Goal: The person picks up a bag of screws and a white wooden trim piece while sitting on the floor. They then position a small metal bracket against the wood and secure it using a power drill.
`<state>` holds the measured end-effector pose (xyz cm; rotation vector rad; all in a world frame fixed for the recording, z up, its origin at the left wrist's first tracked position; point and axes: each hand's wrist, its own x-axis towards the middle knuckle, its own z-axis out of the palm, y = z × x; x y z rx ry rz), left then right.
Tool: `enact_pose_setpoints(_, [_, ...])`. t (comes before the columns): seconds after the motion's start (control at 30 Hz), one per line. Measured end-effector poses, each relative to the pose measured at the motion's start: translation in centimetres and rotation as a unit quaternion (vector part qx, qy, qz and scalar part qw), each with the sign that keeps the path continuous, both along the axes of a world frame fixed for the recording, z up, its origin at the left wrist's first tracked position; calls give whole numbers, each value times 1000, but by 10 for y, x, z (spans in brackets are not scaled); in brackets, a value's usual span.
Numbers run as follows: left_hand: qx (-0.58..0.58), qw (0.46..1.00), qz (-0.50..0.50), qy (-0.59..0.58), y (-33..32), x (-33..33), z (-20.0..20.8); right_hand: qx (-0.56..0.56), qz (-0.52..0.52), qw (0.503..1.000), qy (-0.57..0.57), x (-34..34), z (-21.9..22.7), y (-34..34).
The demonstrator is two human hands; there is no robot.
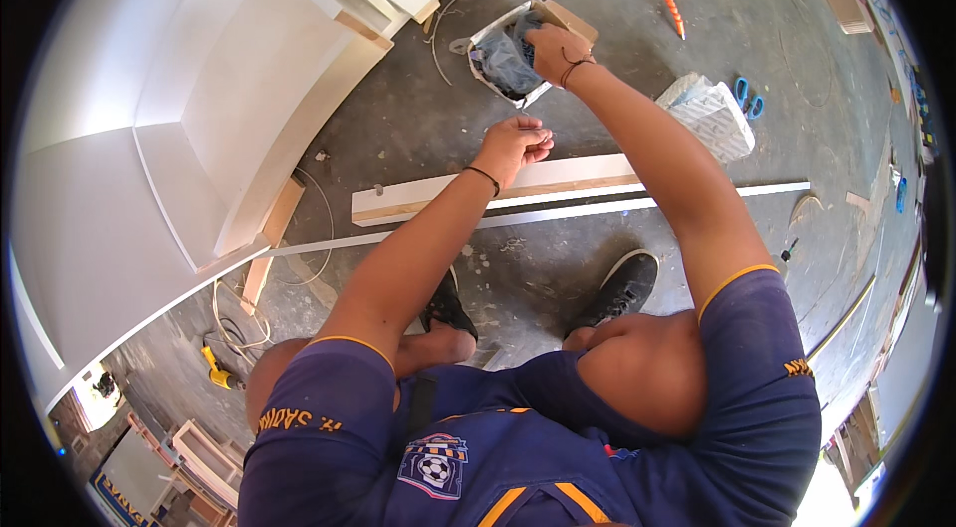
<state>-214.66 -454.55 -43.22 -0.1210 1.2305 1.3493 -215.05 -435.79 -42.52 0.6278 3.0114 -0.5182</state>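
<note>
On the floor ahead of me stands an open cardboard box (pixel 488 79) with a crumpled grey plastic bag (pixel 508 61) in it. My right hand (pixel 558 51) reaches over its right side, fingers curled down into the contents; what they grip is hidden. Nearer to me, just below the box, my left hand (pixel 516 148) is closed in a pinch, palm turned partly up. Whatever sits between its fingertips is too small to name. Beneath this hand lies a long white board (pixel 588 171) with a bare wood edge.
A thin white strip (pixel 558 211) runs along the board's near side. White panels of a large cabinet (pixel 229 119) rise at left. Right of the box lie a white package (pixel 712 119), blue-handled scissors (pixel 749 99) and a bent orange tool (pixel 674 2). A yellow power tool (pixel 219 370) rests at lower left.
</note>
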Motion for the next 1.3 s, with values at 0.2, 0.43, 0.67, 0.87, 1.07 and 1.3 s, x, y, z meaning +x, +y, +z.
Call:
enact_pose_setpoints(0.2, [22,998,-24,54,11,3,7,-202,-55,963,171,28,41,13])
enact_pose_setpoints(0.43, [67,990,-82,96,25,8,-4,-383,-190,865,262,182,154,70])
enact_pose_setpoints(0.67, [-8,980,-90,175,32,26,-9,-244,-416,817,317,366,181,85])
enact_pose_setpoints(0.87, [-12,974,-131,184,44,47,-19,-148,-487,842,179,462,147,77])
enact_pose_setpoints(1.07, [-8,977,-132,170,47,46,-17,-202,-439,875,20,480,163,89])
enact_pose_setpoints(1.3, [-56,973,-126,186,52,52,-13,-247,-386,888,-34,470,170,101])
